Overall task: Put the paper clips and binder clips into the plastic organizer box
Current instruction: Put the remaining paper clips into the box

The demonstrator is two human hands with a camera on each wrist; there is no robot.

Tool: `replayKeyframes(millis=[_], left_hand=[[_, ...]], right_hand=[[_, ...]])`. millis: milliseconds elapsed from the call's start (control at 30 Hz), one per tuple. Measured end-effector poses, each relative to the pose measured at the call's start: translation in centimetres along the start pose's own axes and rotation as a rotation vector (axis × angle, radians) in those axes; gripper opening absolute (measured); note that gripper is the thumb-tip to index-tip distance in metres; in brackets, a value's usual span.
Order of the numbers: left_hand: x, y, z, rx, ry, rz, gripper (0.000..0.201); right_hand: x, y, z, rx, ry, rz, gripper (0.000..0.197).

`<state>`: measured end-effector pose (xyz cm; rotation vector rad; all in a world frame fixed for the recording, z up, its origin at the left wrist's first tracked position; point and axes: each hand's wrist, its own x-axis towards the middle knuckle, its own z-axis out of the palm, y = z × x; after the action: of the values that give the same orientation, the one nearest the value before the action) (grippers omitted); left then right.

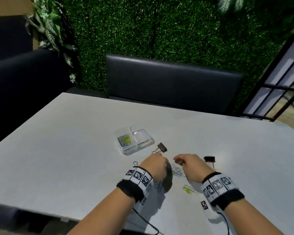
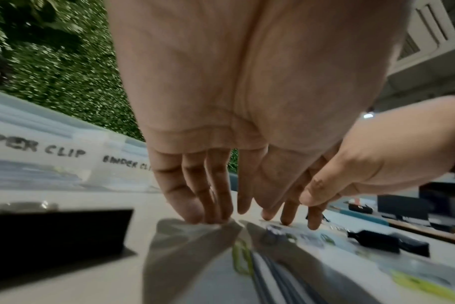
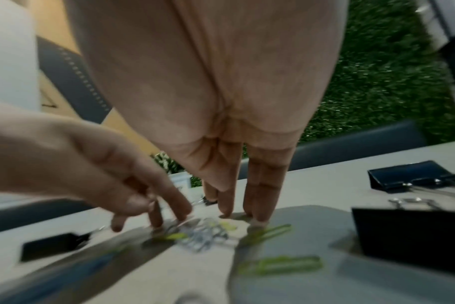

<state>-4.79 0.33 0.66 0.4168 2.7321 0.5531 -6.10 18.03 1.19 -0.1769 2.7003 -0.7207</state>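
Booth nook against a leafy wall

A dark padded bench back stands behind the pale table; black-framed windows at right.

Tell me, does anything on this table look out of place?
Yes. Paper clips lie loose between the hands, and binder clips lie scattered outside the organizer box. Its binder clip compartment looks empty.
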Motion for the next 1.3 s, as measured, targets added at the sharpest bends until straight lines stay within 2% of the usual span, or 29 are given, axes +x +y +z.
replayKeyframes(millis=[100,167,233,267,367,433,533,600,633,700,800,867,900,967,1000,1067,1167,1300], left_hand=[[-0.3,0.6,1.2,0.074,-0.045,0.026,0.039],[-0.9,0.4,1.5,0.078,-0.057,0.048,0.038],[-1.9,-0.1,1.5,0.069,0.000,0.055,0.041],[-2.4,-0.5,1.5,0.080,0.030,0.041,0.047],[-3.8,-1.3,1.8,0.128,-0.010,-0.101,0.072],[-4.2,-1.3,1.9,0.161,-0.045,-0.175,0.073],[-3.7,-0.8,2.0,0.139,-0.033,-0.183,0.064],[-3.2,-0.2,1.8,0.113,-0.011,-0.153,0.048],[-3.0,0.1,1.8,0.098,0.008,-0.130,0.038],[-2.5,0.4,1.9,0.050,0.043,-0.095,0.030],[-2.3,0.2,1.6,0.025,0.059,-0.072,0.056],[-2.4,-0.1,1.5,0.077,0.025,-0.073,0.083],[-2.4,-0.1,1.4,0.111,0.001,-0.069,0.090],[-2.2,0.3,1.5,0.139,-0.038,-0.045,0.091],[-1.9,0.5,1.4,0.131,-0.044,-0.032,0.087],[-1.4,0.9,1.1,0.106,-0.022,0.001,0.070],[-1.2,1.3,0.8,0.065,0.036,0.017,0.039],[-1.0,1.2,1.2,0.054,0.040,-0.030,0.025]], right_hand=[[-1.4,-0.1,1.3,-0.151,-0.008,-0.111,0.057],[-2.6,-0.1,1.4,-0.163,-0.007,-0.128,0.051],[-4.0,0.3,0.9,-0.138,0.011,-0.127,0.041],[-4.7,0.7,0.6,-0.141,0.014,-0.127,0.043],[-6.5,2.2,-0.1,-0.221,-0.053,-0.044,0.070],[-7.1,2.6,0.0,-0.292,-0.099,0.048,0.072],[-6.6,2.2,0.9,-0.316,-0.120,0.094,0.043],[-5.6,1.5,1.3,-0.270,-0.054,0.078,0.023],[-5.2,1.2,1.6,-0.224,-0.020,0.061,0.020],[-4.6,0.8,1.9,-0.111,0.043,0.049,0.034],[-4.6,1.0,1.4,-0.031,0.094,0.033,0.052],[-4.6,1.6,1.2,-0.097,0.067,0.020,0.076],[-4.7,1.7,1.3,-0.152,0.044,0.022,0.089],[-4.9,1.4,1.8,-0.237,-0.004,0.016,0.106],[-4.9,1.1,2.1,-0.259,-0.021,0.014,0.107],[-4.6,0.4,2.5,-0.265,-0.018,-0.006,0.094],[-4.0,-0.2,2.4,-0.266,0.035,-0.012,0.060],[-3.5,-0.3,2.3,-0.280,0.053,0.034,0.030]])
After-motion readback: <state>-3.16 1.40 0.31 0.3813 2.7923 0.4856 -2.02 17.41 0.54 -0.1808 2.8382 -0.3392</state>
